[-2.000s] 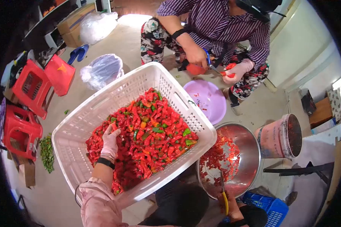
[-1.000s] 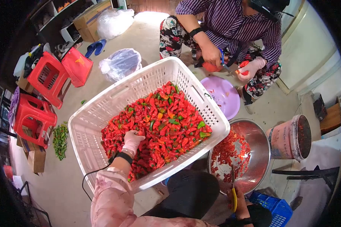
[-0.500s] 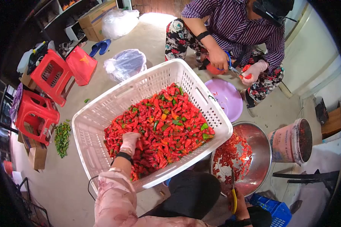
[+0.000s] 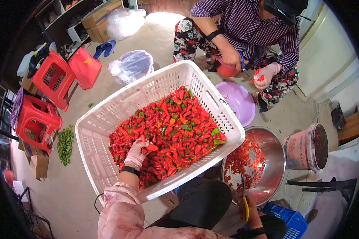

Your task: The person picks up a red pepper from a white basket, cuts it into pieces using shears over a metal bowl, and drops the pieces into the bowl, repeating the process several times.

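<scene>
My left hand (image 4: 136, 155), in a thin pale glove, is closed on a red pepper (image 4: 151, 147) just above the heap. Around it lie many red peppers (image 4: 175, 119), with a few green and orange ones among them, inside a white slatted plastic basket (image 4: 95, 123). At the lower right my right hand (image 4: 253, 217) grips yellow-handled scissors (image 4: 245, 207). Their blades point into a steel bowl (image 4: 273, 159) and look nearly closed. Chopped red pepper (image 4: 249, 163) covers part of the bowl's bottom.
Opposite, a person (image 4: 247, 44) holds blue-handled scissors (image 4: 242, 59) and red pepper over a purple basin (image 4: 247, 107). A pink bucket (image 4: 303, 147) stands right of the bowl, a blue crate (image 4: 287, 219) below. Red stools (image 4: 54, 79) and green peppers (image 4: 64, 145) are left.
My left hand has come up out of the pepper heap with a red pepper between its fingers. My right hand and scissors have barely moved.
</scene>
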A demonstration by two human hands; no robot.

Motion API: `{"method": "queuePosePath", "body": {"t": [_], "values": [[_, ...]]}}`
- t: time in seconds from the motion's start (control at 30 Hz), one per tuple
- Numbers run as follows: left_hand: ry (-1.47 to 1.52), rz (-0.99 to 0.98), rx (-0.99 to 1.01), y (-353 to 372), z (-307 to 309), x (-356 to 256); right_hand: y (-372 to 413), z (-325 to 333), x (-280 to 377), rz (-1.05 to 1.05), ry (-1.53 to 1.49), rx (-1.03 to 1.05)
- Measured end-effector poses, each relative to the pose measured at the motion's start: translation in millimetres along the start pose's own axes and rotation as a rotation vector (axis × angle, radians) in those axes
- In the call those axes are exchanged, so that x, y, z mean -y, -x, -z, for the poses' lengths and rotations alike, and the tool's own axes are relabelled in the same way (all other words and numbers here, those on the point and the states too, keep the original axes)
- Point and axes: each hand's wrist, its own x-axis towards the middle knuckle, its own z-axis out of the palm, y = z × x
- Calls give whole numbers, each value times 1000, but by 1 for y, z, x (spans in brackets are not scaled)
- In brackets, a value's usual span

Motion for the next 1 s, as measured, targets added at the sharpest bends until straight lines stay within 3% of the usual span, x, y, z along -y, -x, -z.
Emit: {"method": "queuePosePath", "body": {"t": [0.07, 0.13, 0.27, 0.33, 0.37, 0.4, 0.47, 0.53, 0.6, 0.7, 0.73, 0.77, 0.87, 0.9, 0.97, 1.0], "values": [[27, -40, 64, -10, 11, 3, -1, -4, -1, 51, 19, 3], [-22, -62, -26, -10, 10, -2, 1, -7, 3, 79, 2, 13], [-125, -19, -23, -22, 7, 1, 3, -11, 10, 90, -52, 27], [-419, -195, -263, -23, -10, 8, 1, -7, 7, 48, -47, 17], [-761, -266, -322, -37, -4, 14, 0, -5, 8, 26, -39, 10], [-761, -263, -321, -37, -12, 11, 0, -4, 9, 3, -31, 3], [-1401, -187, -309, -34, -33, 5, 4, -3, 17, -161, 67, -14], [-1471, -205, -290, -36, -43, 11, 3, 2, 10, -176, 66, -11], [-1695, -250, -436, -32, -56, 14, -2, 6, -1, -135, 31, -5], [-1698, -259, -470, -29, -60, 17, -8, 7, -5, 47, 95, 63], [-1710, -268, -443, -32, -55, 20, -7, 5, -2, 22, 70, 57], [-1506, -264, -333, -48, -32, 17, -5, 4, 0, 15, 56, 55], [-897, -229, -267, -54, -14, 10, 1, 1, 7, 39, 21, 34], [-897, -240, -270, -50, -8, 4, 4, -1, 10, 53, 14, 31], [-471, -95, 7, -43, 1, -9, 4, -4, 16, -16, -2, 5], [-467, -108, 5, -33, -3, -16, 3, -6, 17, -35, -6, -2]]}}
